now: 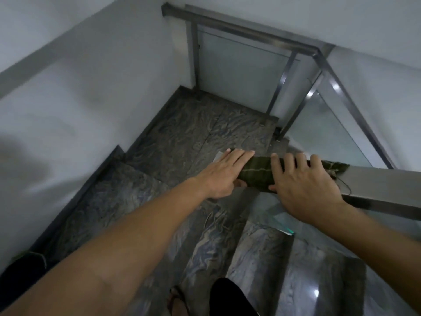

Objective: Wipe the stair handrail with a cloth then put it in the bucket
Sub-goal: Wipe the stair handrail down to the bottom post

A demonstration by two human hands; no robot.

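1. Grip, left hand [224,173]: fingers flat on top of the cloth [257,173] end, thumb under it, pinching.
2. Grip, right hand [303,181]: fingers curled over the cloth, pressing it onto the handrail [382,181].
3. Cloth: green, wrapped over the handrail's end, under both hands.
4. Handrail: metal, glass panel [325,131] beneath; marbled stairs [177,137] below.

Grey veined marble steps [262,258] meet a landing [193,133] bounded by white walls [79,87] and glass panels [237,71].

support: steel handrail [382,179] | on it: green cloth [257,175] wrapped over its lower end
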